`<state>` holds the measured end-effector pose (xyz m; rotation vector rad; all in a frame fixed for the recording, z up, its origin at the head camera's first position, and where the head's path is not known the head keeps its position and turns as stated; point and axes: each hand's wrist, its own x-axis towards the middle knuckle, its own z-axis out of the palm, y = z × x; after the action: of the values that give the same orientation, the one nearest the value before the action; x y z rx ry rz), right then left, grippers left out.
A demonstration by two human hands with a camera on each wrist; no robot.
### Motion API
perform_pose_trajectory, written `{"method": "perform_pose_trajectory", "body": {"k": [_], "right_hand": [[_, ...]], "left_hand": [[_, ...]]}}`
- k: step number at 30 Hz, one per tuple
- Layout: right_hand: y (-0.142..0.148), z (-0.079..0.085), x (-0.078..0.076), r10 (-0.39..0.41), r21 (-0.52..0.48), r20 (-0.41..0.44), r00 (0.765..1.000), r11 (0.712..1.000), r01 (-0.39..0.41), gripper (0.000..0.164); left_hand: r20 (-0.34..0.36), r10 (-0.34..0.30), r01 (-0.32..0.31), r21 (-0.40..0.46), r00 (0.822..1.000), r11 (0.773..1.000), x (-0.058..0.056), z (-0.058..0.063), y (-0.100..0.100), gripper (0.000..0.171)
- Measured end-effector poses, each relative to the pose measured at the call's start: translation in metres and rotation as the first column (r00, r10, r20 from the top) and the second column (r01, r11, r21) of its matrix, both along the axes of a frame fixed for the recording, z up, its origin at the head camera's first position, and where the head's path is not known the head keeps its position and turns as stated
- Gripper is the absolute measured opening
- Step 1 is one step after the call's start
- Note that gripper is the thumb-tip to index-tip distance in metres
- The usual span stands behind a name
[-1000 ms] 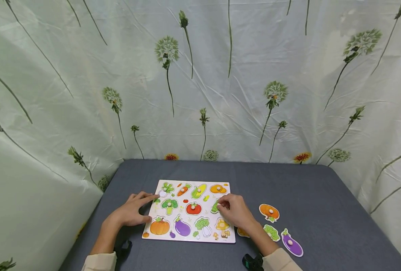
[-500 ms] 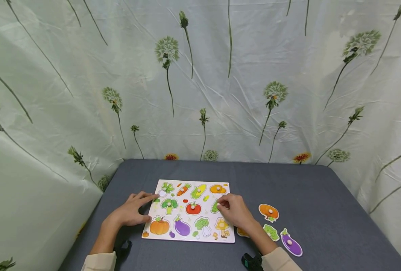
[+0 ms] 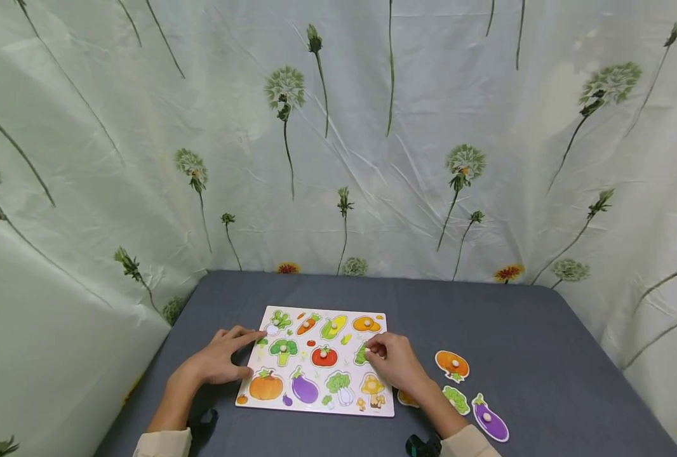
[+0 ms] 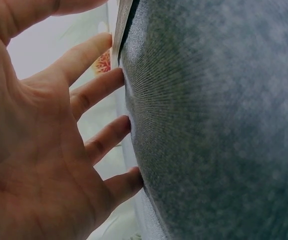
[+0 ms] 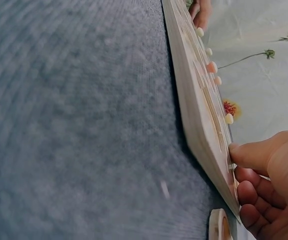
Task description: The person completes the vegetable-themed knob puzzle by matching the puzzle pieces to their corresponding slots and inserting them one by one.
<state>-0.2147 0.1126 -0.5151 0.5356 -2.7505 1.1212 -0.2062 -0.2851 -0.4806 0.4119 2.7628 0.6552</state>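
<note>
A white wooden peg puzzle board point(image 3: 347, 336) printed with vegetables lies on the table. My right hand point(image 3: 397, 362) is at its right side, thumb and fingertips pinching the knob of a green puzzle piece point(image 3: 360, 355) in the middle row; the fingers hide much of that piece. In the right wrist view, the right hand point(image 5: 276, 182) is low over the board's edge point(image 5: 191, 120). My left hand point(image 3: 218, 357) spreads its fingers at the board's left edge, index finger and thumb touching it. The left wrist view shows the left hand point(image 4: 49, 125) with straight, parted fingers.
Right of the board lie loose pieces: an orange pumpkin point(image 3: 449, 363), a leafy green piece point(image 3: 456, 401) and a purple eggplant point(image 3: 483, 424). Another orange piece point(image 3: 407, 398) is partly under the right forearm. A grey cloth covers the table point(image 3: 544, 355); a flowered curtain point(image 3: 395, 190) hangs behind.
The whole scene sits slightly lower in the head view. Both hands keep nearly the same places on the board, the right still at the green piece.
</note>
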Motion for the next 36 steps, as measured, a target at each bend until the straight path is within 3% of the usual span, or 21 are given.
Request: {"method": "perform_pose_trajectory", "body": {"k": [11,28,36], "right_hand": [[0.016,0.013,0.007,0.032,0.002,0.029,0.999,0.999,-0.032,0.016],[0.081,0.031,0.013,-0.125,0.054,-0.107,0.986,0.990,0.132,0.011],[0.117,0.028,0.012,-0.070,0.107,-0.080,0.994,0.991,0.078,0.014]], "left_hand": [[-0.004,-0.006,0.006,-0.001,1.000,1.000,-0.002,-0.006,0.003,0.080],[-0.026,-0.015,0.015,-0.016,1.000,1.000,-0.001,-0.003,-0.004,0.079],[-0.019,-0.012,0.012,0.001,1.000,1.000,0.001,-0.002,-0.002,0.079]]}}
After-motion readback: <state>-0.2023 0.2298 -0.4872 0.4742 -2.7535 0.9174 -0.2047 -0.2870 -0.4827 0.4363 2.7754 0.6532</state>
